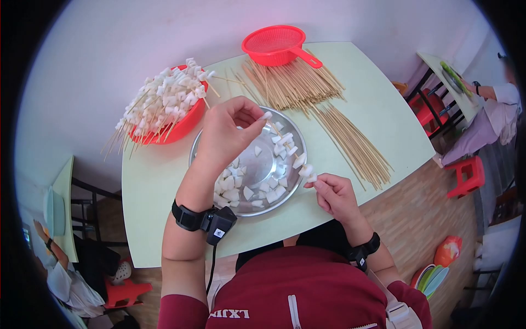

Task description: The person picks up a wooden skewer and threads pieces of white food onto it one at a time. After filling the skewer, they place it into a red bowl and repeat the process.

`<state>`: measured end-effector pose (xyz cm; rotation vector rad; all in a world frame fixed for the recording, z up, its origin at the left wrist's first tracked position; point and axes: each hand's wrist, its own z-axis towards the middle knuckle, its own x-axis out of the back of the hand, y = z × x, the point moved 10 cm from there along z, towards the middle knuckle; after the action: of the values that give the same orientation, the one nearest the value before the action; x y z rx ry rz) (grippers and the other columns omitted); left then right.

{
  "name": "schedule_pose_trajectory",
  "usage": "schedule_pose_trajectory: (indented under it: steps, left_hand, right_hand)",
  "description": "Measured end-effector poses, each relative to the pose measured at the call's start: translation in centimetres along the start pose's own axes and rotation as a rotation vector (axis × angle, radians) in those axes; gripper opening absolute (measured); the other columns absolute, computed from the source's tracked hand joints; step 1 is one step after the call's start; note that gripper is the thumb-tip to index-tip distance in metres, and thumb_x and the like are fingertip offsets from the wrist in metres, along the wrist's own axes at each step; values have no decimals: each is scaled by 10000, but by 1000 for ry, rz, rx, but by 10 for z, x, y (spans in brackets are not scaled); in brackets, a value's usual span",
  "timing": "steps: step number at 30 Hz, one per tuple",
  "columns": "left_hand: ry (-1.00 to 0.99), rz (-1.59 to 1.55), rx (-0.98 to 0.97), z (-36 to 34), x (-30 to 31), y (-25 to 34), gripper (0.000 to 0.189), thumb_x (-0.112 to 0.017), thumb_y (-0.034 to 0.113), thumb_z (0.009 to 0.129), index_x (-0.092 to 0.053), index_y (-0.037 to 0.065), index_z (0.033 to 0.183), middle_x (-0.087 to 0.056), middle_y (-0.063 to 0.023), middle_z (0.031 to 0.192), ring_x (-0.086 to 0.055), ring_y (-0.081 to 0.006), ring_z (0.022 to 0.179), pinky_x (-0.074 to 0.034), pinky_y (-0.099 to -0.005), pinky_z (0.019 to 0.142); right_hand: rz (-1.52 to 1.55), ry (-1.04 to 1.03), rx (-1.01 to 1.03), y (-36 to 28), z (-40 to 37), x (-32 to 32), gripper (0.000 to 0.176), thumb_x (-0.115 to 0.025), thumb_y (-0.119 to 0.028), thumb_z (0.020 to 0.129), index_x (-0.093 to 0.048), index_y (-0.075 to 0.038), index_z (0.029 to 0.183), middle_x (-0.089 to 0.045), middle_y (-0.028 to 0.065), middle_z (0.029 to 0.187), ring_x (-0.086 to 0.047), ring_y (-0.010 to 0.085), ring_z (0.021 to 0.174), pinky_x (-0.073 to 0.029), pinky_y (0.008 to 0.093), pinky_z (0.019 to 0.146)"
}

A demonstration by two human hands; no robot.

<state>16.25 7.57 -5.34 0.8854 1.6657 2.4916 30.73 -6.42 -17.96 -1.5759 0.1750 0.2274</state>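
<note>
My left hand (233,129) is closed in a pinch above the metal tray, gripping a small white chunk (267,115) at the upper end of a wooden skewer (281,135). At the skewer's lower end, my right hand (335,196) is closed around it, beside the last white pieces (308,171) threaded there. More chunks are strung along the stick, though some overlap in view with those behind. Beneath lies the round metal tray (263,164), holding many loose white cut pieces (230,186), partly hidden by my left forearm.
A red basin (183,125) heaped with filled skewers stands at the left. Bare skewers (356,145) lie at the right and back, with a red strainer (274,44) on them. Other people sit at side tables; a red stool (468,176) stands on the floor.
</note>
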Motion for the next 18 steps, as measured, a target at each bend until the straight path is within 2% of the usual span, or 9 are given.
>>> schedule_pose_trajectory:
  steps: [6, 8, 12, 14, 15, 17, 18]
  left_hand:
    - [121, 92, -176, -7, 1, 22, 89, -686, 9, 750, -614, -6, 801, -641, -35, 755, -628, -102, 702, -505, -225, 670]
    - [170, 140, -309, -10, 5, 36, 97, -668, -6, 725, -613, -12, 805, -635, -76, 740, -636, -148, 677, -517, -249, 653]
    - [217, 149, -333, -13, 19, 45, 93, -671, -15, 723, -616, -8, 798, -628, -74, 736, -638, -146, 681, -517, -248, 653]
    - [282, 102, -328, -15, 31, 48, 96, -675, -26, 718, -618, -5, 793, -628, -65, 743, -636, -141, 675, -516, -246, 649]
    - [289, 104, -336, -16, 34, 51, 96, -675, -26, 718, -618, -5, 793, -628, -65, 743, -636, -141, 675, -516, -246, 649]
    - [331, 75, -332, -19, 43, 54, 98, -679, -33, 716, -620, -5, 788, -625, -59, 743, -634, -134, 666, -514, -240, 640]
    - [335, 76, -338, -22, 46, 58, 98, -679, -33, 716, -620, -5, 788, -625, -59, 743, -634, -134, 666, -514, -240, 640]
  right_hand:
    - [-45, 79, 45, -2, -2, 6, 143, -524, -117, 932, -584, 8, 966, -428, -49, 507, -333, 14, 398, -234, 175, 382]
    - [77, 21, -4, 0, 0, -1, 124, -527, -115, 929, -569, 2, 939, -439, -43, 508, -346, 19, 400, -245, 175, 379]
    - [295, -130, -4, -15, 6, -21, 119, -532, -103, 924, -575, 7, 943, -446, -32, 510, -357, 25, 400, -260, 178, 381]
    - [91, -39, 31, -27, 12, -19, 152, -509, -115, 936, -580, 19, 951, -439, -24, 509, -353, 30, 404, -266, 181, 387]
    - [86, -44, 40, -28, 15, -24, 152, -509, -115, 936, -580, 19, 951, -439, -24, 509, -353, 30, 404, -266, 181, 387]
    - [-237, 111, 258, -49, 15, -19, 187, -489, -126, 946, -588, 32, 965, -432, -22, 509, -360, 30, 424, -276, 181, 398]
    - [-239, 109, 265, -53, 15, -22, 187, -489, -126, 946, -588, 32, 965, -432, -22, 509, -360, 30, 424, -276, 181, 398]
